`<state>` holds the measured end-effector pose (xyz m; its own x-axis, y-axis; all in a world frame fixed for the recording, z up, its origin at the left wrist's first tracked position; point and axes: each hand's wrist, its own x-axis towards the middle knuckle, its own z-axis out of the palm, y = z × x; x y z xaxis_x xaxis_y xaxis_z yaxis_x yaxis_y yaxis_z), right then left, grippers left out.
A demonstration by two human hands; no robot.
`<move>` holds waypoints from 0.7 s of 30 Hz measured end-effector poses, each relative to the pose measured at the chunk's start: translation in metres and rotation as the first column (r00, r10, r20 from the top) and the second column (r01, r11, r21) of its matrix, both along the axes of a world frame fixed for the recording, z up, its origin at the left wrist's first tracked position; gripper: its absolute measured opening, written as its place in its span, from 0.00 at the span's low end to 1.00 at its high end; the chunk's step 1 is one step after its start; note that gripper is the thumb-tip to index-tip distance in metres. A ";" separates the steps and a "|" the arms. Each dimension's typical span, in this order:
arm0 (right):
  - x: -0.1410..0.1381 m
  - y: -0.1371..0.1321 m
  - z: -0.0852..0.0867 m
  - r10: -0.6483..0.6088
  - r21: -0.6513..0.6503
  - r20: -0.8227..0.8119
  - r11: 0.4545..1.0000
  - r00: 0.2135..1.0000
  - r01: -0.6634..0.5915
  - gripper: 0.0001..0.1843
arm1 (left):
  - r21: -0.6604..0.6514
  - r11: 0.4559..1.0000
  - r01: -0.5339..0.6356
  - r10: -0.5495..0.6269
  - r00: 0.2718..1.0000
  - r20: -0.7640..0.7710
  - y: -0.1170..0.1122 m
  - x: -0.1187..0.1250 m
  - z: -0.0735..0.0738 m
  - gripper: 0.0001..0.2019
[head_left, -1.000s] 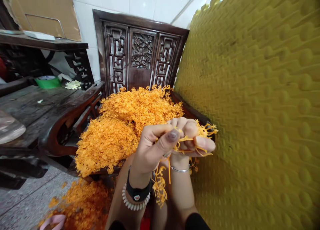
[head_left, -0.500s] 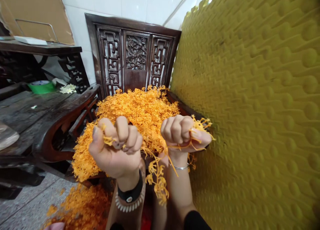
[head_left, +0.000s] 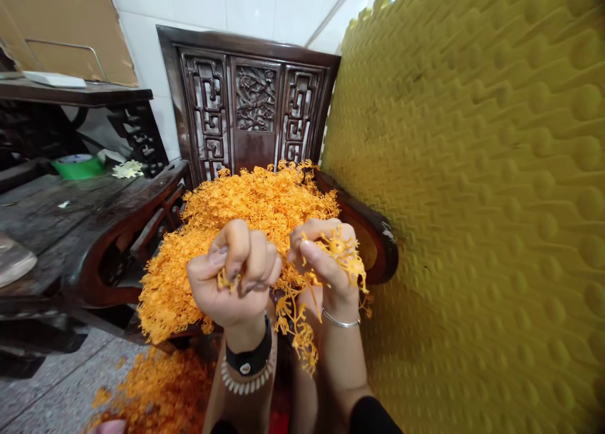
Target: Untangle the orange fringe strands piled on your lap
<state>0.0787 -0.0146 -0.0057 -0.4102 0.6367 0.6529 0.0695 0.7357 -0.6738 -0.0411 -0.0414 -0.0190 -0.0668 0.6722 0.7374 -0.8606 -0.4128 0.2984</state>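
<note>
My left hand (head_left: 239, 276), with a black wristband and a shell-like bracelet, is closed, palm side towards me. A bit of orange plastic flower piece (head_left: 227, 281) shows between its thumb and curled fingers. Close beside it on the right, my right hand (head_left: 319, 257), wearing a silver bangle, is closed round a branching orange plastic flower sprig (head_left: 341, 248). Below and between the hands dangles a thin strand of orange flower pieces (head_left: 299, 336); which hand it hangs from is hard to make out. Behind both hands rises a large heap of orange plastic flower pieces (head_left: 259, 198).
The heap rests on a dark carved wooden chair (head_left: 255, 149), its right armrest (head_left: 378, 232) beyond my right hand. A yellow foam mat (head_left: 472, 169) stands along the right. On the left wooden surface (head_left: 42, 213) lies green tape (head_left: 78, 167). More orange pieces (head_left: 155, 390) cover the floor.
My right hand has moved left towards my left hand and turned, bringing its thumb and sprig into view. My left hand has shifted slightly right, its thumb now nearer its curled fingers.
</note>
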 end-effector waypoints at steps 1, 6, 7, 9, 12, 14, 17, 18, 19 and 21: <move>-0.002 0.000 0.002 0.005 0.004 -0.024 1.000 1.000 -0.005 0.14 | 0.018 1.000 0.009 -0.009 1.000 0.002 0.000 -0.001 -0.001 0.15; -0.015 0.002 0.000 -0.095 0.019 -0.084 0.995 0.992 0.097 0.05 | -0.024 0.999 -0.049 0.049 0.999 -0.018 -0.001 0.002 -0.001 0.23; -0.017 0.003 -0.001 -0.118 0.026 -0.082 0.992 0.990 0.120 0.03 | -0.083 0.993 -0.086 0.083 0.996 -0.042 -0.002 0.004 -0.001 0.23; -0.019 0.003 -0.003 -0.175 0.045 -0.076 0.983 0.982 0.179 0.05 | -0.214 0.960 -0.178 0.155 0.980 -0.123 -0.003 0.011 -0.001 0.23; -0.020 0.005 -0.003 -0.248 0.075 -0.075 0.964 0.966 0.254 0.10 | -0.292 0.889 -0.354 0.284 0.924 -0.254 -0.004 0.017 -0.001 0.17; -0.018 0.005 -0.002 -0.271 0.097 -0.056 0.957 0.961 0.275 0.11 | -0.259 0.807 -0.531 0.443 0.834 -0.329 -0.003 0.017 -0.002 0.11; -0.011 0.005 0.001 -0.259 0.121 0.020 0.959 0.966 0.255 0.11 | -0.048 0.631 -0.774 0.680 0.582 -0.446 0.001 0.012 -0.005 0.06; -0.009 0.005 0.001 -0.243 0.123 0.051 0.964 0.969 0.235 0.11 | 0.050 0.595 -0.802 0.721 0.505 -0.474 0.002 0.009 -0.006 0.07; -0.007 0.004 0.002 -0.229 0.119 0.081 0.969 0.970 0.218 0.10 | 0.140 0.580 -0.803 0.743 0.450 -0.496 0.004 0.006 -0.008 0.08; -0.004 0.001 0.002 -0.216 0.098 0.127 0.974 0.968 0.205 0.09 | 0.253 0.590 -0.767 0.746 0.398 -0.534 0.007 0.000 -0.011 0.11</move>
<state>0.0748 -0.0137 -0.0036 -0.3611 0.6640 0.6547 0.3152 0.7477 -0.5845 -0.0411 -0.0345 -0.0296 -0.1708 0.5744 0.8006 0.1243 -0.7935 0.5958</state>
